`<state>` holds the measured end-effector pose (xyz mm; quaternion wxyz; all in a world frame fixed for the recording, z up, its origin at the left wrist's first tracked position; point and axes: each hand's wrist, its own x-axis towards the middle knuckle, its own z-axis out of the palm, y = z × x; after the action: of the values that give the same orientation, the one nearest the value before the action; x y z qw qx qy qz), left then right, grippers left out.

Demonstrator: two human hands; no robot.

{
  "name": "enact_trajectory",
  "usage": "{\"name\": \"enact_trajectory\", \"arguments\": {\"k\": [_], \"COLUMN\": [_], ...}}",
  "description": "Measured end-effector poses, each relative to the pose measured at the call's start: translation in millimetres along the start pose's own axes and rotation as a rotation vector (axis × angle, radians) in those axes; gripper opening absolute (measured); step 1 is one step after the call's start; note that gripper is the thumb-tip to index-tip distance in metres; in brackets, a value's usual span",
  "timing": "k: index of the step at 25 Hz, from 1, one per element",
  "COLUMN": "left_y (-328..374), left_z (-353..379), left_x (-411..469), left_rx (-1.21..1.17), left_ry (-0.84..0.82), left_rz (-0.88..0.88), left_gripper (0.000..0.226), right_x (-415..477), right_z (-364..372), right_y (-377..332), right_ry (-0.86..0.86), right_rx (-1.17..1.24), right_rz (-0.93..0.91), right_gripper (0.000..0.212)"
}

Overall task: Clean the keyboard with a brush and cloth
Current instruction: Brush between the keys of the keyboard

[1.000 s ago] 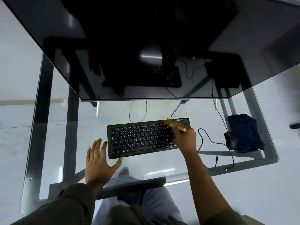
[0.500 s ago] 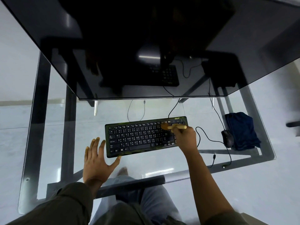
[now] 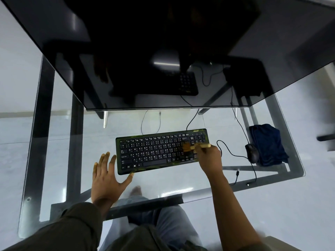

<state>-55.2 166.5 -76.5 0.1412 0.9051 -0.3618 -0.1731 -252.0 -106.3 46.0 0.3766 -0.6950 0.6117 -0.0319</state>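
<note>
Now brush (image 3: 187,147) head moved down from top-right corner of keyboard (image 3: 154,153) onto keys just left of number pad, bristles touching keys. Right hand (image 3: 208,156) pinches handle. Left hand (image 3: 106,176) unchanged: fingers spread flat on glass desk (image 3: 181,180), thumb at keyboard's near-left corner. Judgement: brushing under way, cloth step not begun. Count: one keyboard, one brush, one cloth (image 3: 268,144) just beside one mouse (image 3: 252,154), two hands.

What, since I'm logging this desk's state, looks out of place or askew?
Nothing looks spilled or broken. One loose cable plug lies unconnected on the glass desk, right of the keyboard near the front edge.
</note>
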Motion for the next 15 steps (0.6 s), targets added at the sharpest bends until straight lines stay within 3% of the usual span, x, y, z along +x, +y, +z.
{"name": "enact_trajectory", "arguments": {"k": [3, 6, 11, 15], "left_y": [0, 0, 0, 0], "left_z": [0, 1, 1, 0], "left_x": [1, 0, -1, 0], "left_rx": [-0.002, -0.001, 0.010, 0.008], "left_ry": [-0.003, -0.002, -0.003, 0.008], "left_rz": [-0.001, 0.003, -0.001, 0.002], "left_gripper": [0.097, 0.097, 0.097, 0.096], "right_x": [-4, -2, -2, 0], "right_z": [1, -2, -5, -5], "right_y": [3, 10, 14, 13], "right_ry": [-0.143, 0.020, 0.034, -0.071], "right_rx": [-0.006, -0.065, -0.094, -0.072], "right_rz": [0.005, 0.097, 0.139, 0.123], "right_gripper": [0.027, 0.029, 0.029, 0.026]}}
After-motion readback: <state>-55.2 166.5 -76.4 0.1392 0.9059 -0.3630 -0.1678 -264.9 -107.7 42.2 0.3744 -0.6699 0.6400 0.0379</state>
